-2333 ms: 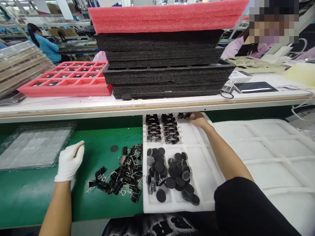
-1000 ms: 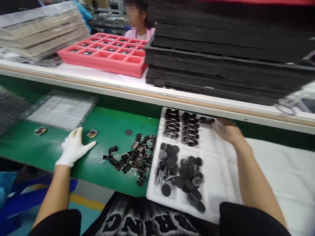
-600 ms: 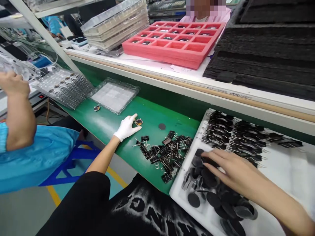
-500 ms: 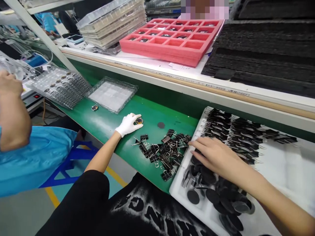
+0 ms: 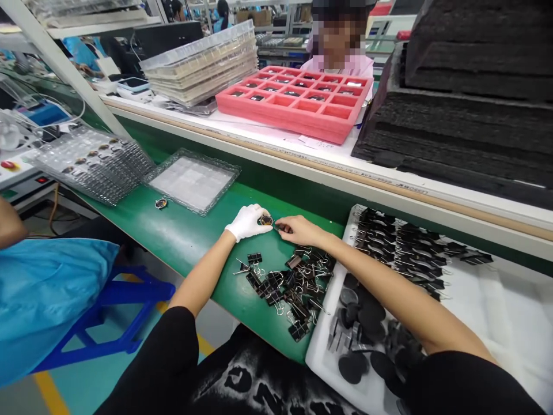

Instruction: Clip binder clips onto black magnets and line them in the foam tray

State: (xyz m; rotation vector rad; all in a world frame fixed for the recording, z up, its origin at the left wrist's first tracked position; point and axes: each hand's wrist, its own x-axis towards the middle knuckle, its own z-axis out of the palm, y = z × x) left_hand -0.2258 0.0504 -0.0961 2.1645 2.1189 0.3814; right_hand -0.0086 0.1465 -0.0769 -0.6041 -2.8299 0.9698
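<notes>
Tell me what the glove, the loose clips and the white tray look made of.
Glove: thin white fabric or rubber; matte, snug fit. Clips: black painted metal with shiny wire handles. Tray: white foam, probably; soft matte surface, thick rounded walls.

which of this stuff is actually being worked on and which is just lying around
In use: round part, held by gloved left hand; right hand beside it.
Lying about: loose binder clips, black discs, clear tray, pink tray, second round part.
</notes>
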